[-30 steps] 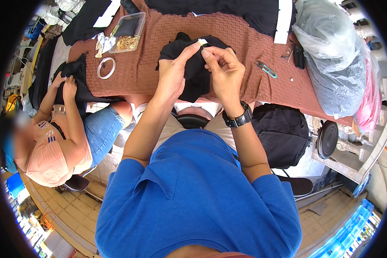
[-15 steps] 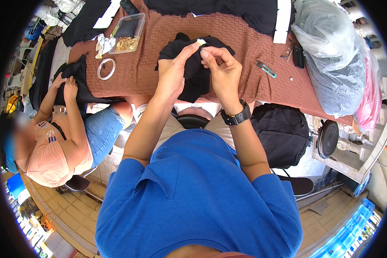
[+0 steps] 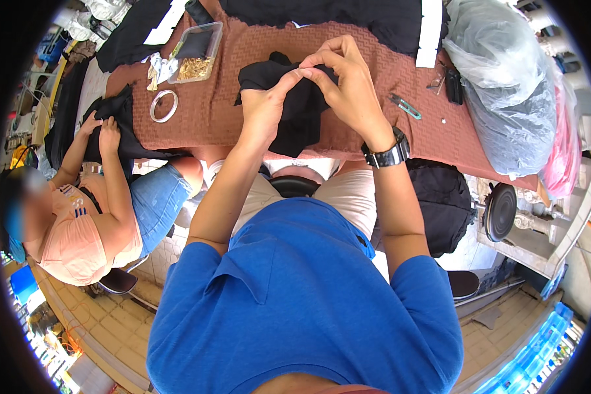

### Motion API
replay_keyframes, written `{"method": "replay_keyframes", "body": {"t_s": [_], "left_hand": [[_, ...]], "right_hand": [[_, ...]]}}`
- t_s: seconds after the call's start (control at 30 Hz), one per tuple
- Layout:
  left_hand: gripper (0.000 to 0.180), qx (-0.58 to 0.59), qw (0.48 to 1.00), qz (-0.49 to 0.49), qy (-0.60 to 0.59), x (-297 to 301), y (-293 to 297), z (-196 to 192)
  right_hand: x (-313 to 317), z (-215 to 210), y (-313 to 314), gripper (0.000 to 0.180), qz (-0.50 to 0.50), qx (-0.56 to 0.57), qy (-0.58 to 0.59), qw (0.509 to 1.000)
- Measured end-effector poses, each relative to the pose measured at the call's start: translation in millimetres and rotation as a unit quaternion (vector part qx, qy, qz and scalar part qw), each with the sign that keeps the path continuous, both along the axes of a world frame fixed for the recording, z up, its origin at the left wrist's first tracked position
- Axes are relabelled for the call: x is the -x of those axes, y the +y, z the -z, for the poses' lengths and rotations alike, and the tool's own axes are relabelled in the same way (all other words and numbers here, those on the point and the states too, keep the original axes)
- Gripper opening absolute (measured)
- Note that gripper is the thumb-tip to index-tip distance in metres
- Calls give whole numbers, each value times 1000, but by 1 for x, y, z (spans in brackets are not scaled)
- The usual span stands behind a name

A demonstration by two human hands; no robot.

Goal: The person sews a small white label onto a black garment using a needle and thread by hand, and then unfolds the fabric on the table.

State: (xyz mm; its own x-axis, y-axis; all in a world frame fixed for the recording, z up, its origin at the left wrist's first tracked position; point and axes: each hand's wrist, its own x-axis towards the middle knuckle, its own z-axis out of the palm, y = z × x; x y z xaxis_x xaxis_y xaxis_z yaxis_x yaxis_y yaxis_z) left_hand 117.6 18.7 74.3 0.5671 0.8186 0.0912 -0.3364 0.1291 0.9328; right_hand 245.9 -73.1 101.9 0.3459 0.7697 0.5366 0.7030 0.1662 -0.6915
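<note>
My left hand (image 3: pixel 264 108) grips a piece of black fabric (image 3: pixel 299 125) over the near part of the table, thumb pointing up at its upper edge. Against that thumb tip, my right hand (image 3: pixel 349 85) has its thumb and index finger pinched together, its wrist raised and bent. Whatever is between those right fingertips is too small or hidden to make out. Loose folds of the fabric hang below my hands toward the table's edge. To the right of them lie thread snips (image 3: pixel 407 106) with a greenish handle.
Left on the brown-covered table (image 3: pixel 203 121) are a clear box (image 3: pixel 218 41) with small gold-coloured pieces and a white ring-shaped roll (image 3: pixel 163 106). Black fabric (image 3: pixel 374 20) lines the far side. A bulging plastic bag (image 3: pixel 505 92) stands right. A co-worker (image 3: pixel 85 230) handles black cloth at left.
My right hand has risen and turned over, its wrist swinging outward to the right. The small pale bit seen at my fingertips earlier is out of sight. My left hand stays nearly in place.
</note>
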Motion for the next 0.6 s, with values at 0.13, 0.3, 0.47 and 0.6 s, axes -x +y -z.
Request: {"method": "replay_keyframes", "body": {"t_s": [0.13, 0.3, 0.47, 0.6], "left_hand": [[8, -62, 997, -26, 34, -2, 5, 11], [13, -73, 987, -79, 119, -4, 10, 18], [17, -91, 965, -124, 212, -9, 20, 37], [32, -159, 951, -151, 218, -9, 24, 36]], "right_hand": [[-12, -5, 10, 10, -45, -18, -9, 999], [-7, -75, 3, 17, -125, -153, 185, 963], [-2, -143, -21, 13, -239, -374, 192, 875], [-5, -157, -52, 18, -359, -280, 210, 865]]}}
